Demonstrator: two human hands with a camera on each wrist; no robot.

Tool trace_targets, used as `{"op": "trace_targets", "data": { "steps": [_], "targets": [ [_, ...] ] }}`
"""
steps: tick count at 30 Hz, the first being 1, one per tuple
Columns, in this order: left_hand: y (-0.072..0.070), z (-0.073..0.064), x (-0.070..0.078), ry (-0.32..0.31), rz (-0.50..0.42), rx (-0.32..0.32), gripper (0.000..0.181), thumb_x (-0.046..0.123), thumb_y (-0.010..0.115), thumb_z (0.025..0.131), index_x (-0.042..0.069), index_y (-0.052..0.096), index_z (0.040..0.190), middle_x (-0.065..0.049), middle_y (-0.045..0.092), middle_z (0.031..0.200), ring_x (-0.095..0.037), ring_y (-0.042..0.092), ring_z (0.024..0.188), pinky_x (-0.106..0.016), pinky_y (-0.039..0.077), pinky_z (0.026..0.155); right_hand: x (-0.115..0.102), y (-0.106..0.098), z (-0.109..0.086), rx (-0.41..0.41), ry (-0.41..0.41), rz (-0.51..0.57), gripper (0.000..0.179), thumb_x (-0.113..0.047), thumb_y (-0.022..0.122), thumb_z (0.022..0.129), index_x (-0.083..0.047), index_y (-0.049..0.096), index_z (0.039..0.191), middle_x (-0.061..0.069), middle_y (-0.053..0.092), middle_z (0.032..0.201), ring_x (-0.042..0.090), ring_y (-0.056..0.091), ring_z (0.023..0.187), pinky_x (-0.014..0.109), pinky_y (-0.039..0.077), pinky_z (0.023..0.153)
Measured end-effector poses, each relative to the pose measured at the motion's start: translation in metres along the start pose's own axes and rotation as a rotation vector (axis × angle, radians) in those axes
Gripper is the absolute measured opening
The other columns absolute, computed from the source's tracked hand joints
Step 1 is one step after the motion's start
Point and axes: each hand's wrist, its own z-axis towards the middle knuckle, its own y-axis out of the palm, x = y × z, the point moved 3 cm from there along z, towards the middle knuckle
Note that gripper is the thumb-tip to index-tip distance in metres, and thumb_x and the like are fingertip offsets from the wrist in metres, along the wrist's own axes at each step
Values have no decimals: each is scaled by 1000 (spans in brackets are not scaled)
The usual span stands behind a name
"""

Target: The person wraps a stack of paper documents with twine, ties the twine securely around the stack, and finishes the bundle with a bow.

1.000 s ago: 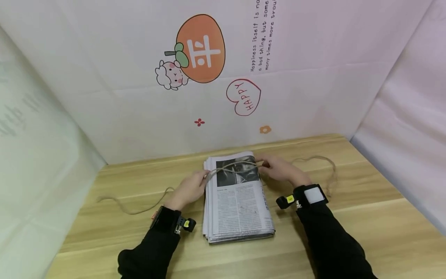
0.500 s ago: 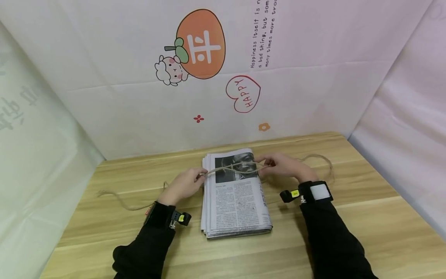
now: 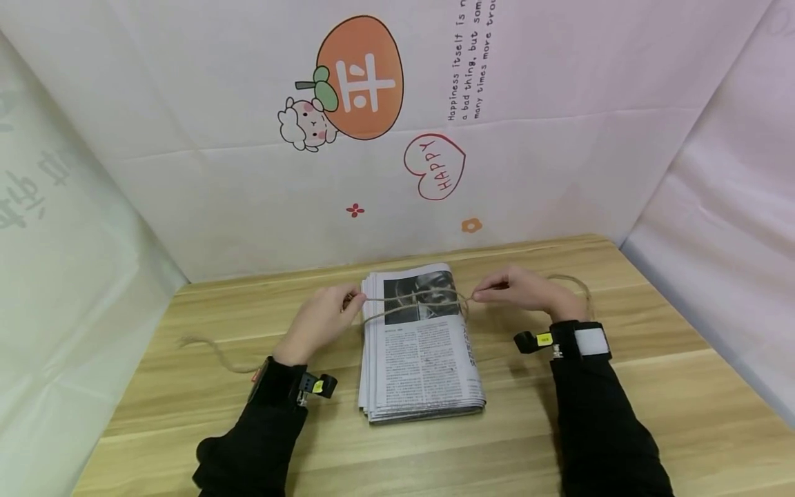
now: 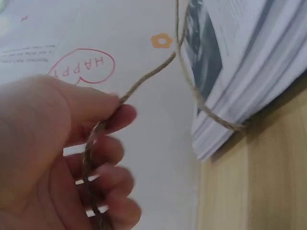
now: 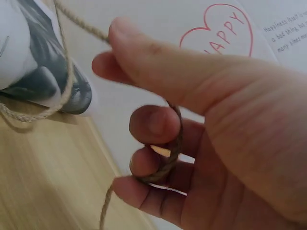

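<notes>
A folded stack of newspapers [image 3: 428, 366] lies on the wooden table, its top page printed with a dark photo. Brown twine [image 3: 397, 308] crosses the upper part of the stack and bends down over both sides. My left hand [image 3: 323, 317], off the stack's left edge, pinches one length of twine [image 4: 146, 78] between thumb and forefinger, with more of it running along the curled fingers. On the other side, my right hand [image 3: 524, 288] pinches the opposite length [image 5: 86, 24], which passes on through its curled fingers. Both hands are raised beside the stack, apart from it.
Loose twine trails onto the wooden table [image 3: 397, 459] past each wrist. Behind the table's back edge stands a white printed cloth [image 3: 248, 207], and pale cloth hangs at both sides. Each wrist wears a black strap with a small camera.
Both hands have drawn outward, away from the stack, pulling the twine with them. The crossing of the strands has shifted toward the stack's right edge. The newspapers stay in place.
</notes>
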Motion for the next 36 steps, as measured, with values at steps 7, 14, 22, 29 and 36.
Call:
{"op": "trace_targets", "data": {
  "steps": [7, 14, 22, 29, 36],
  "targets": [
    [-2, 0, 10, -10, -15, -21, 29, 12, 46, 102, 3, 65, 122, 5, 45, 59, -7, 30, 46, -24, 27, 47, -2, -3, -2, 19, -32, -8, 25, -25, 65, 102, -4, 75, 111, 14, 72, 111, 23, 65, 100, 42, 49, 89],
    [0, -2, 17, 59, 36, -50, 26, 26, 61, 103, 6, 77, 109, 4, 58, 62, -5, 36, 48, -23, 29, 50, 2, -1, 0, 37, -17, -19, 25, -24, 64, 102, -3, 73, 111, 14, 71, 110, 21, 63, 99, 42, 48, 89],
    [2, -2, 17, -1, -3, -51, 18, 15, 49, 101, 9, 67, 100, 2, 63, 79, -9, 44, 57, -27, 37, 57, -1, -2, -2, 12, -7, -11, 20, -20, 64, 102, -3, 73, 107, 14, 71, 106, 22, 61, 95, 40, 48, 85],
    [3, -1, 17, 29, 12, -111, 25, 25, 60, 104, 9, 76, 112, -1, 72, 86, -7, 37, 52, -27, 35, 56, -4, 1, -1, 23, 15, 14, 19, -18, 60, 103, -1, 69, 107, 16, 68, 105, 22, 58, 95, 39, 47, 87],
    [4, -1, 16, 64, 25, -114, 20, 21, 63, 102, 7, 74, 93, 4, 61, 73, -8, 46, 57, -26, 37, 57, -7, 1, 0, 45, 36, 25, 18, -19, 60, 103, -2, 67, 105, 12, 62, 95, 22, 53, 85, 34, 46, 75]
  ]
}}
